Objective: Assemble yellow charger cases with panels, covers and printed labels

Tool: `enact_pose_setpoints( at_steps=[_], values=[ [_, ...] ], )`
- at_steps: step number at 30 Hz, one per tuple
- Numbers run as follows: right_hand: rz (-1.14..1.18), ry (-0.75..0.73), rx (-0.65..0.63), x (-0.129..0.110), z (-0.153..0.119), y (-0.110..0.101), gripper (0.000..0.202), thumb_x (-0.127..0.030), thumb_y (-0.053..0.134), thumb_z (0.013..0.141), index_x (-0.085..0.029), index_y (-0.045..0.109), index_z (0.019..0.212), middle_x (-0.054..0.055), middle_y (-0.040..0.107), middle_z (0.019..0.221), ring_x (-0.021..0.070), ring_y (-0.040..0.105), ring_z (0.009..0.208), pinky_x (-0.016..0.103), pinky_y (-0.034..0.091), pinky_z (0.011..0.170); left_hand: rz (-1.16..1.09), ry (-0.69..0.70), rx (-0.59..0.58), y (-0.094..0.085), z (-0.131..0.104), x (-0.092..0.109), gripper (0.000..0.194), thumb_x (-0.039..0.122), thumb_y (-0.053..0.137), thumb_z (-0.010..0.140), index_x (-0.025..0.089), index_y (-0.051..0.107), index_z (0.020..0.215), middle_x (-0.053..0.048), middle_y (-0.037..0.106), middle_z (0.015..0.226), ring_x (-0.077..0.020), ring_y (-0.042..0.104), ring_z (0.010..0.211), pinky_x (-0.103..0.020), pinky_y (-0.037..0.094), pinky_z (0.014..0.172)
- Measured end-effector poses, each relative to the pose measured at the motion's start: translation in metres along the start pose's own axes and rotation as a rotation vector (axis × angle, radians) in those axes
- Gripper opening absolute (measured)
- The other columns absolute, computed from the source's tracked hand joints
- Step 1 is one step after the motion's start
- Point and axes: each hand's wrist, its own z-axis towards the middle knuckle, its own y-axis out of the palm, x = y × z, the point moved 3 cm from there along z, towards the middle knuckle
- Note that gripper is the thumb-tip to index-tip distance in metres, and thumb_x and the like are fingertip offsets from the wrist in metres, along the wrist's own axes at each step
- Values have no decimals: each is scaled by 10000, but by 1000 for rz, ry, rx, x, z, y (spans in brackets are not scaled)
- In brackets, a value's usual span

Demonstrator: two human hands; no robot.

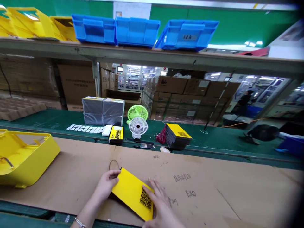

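Note:
A flat yellow panel with a black QR code on its right part lies slanted above the cardboard-covered bench. My left hand pinches its upper left corner, thumb on top. My right hand holds the right end, with fingertips beside the QR code and the thumb low at the near corner. What lies under the panel is mostly hidden. A thin brown loop shows just behind my left fingers. Beyond stands a stack of similar yellow-topped pieces, with a red stringy bundle at its left.
At left sits a yellow plastic housing on the cardboard sheet. Behind are a white fan, a green fan, a yellow-black box, white labels and wrapped grey stacks. Blue bins line the shelf above.

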Motion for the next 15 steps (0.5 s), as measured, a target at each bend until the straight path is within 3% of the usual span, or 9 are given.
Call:
enact_pose_setpoints(
  at_steps=[2, 5, 10, 13, 15],
  values=[
    [-4, -35, -58, 0, -4, -1, 954, -429, 829, 462, -371, 420, 1322, -3, 124, 1504, 331, 54, 1366, 531, 96, 1093, -59, -43, 8, -6, -2, 0, 433, 265, 628, 607, 125, 613, 1016, -124, 651, 1079, -255, 612, 949, -330, 466, 814],
    [8, -165, -4, 3, -7, 1, 682, -274, 718, 654, -379, 474, 1282, -3, 328, 1435, 296, 246, 1331, 529, 196, 1086, -119, -123, -2, -14, -9, 1, 460, 265, 653, 605, 135, 614, 1044, -116, 671, 1043, -257, 621, 942, -328, 475, 791],
    [-29, -512, 272, 14, -3, 7, 428, -181, 510, 819, -307, 558, 1225, 44, 588, 1206, 257, 528, 1135, 459, 462, 952, -158, -228, -60, -24, -31, 5, 509, 296, 666, 643, 138, 557, 1115, -100, 684, 990, -220, 644, 859, -271, 494, 673],
    [84, -636, 496, 11, -5, -4, 334, -177, 500, 831, -269, 626, 1127, 60, 659, 1057, 243, 619, 976, 384, 556, 819, 34, -193, -71, -36, -46, 15, 551, 454, 605, 732, 171, 489, 1191, -58, 677, 851, -139, 598, 525, -225, 413, 451],
    [197, -641, 654, 9, -10, -19, 284, -179, 492, 839, -257, 654, 1059, 65, 669, 999, 240, 628, 933, 364, 564, 789, 195, -151, -51, -52, -55, 30, 574, 561, 527, 766, 193, 474, 1205, -48, 655, 850, -108, 533, 427, -216, 349, 393]
  ],
)
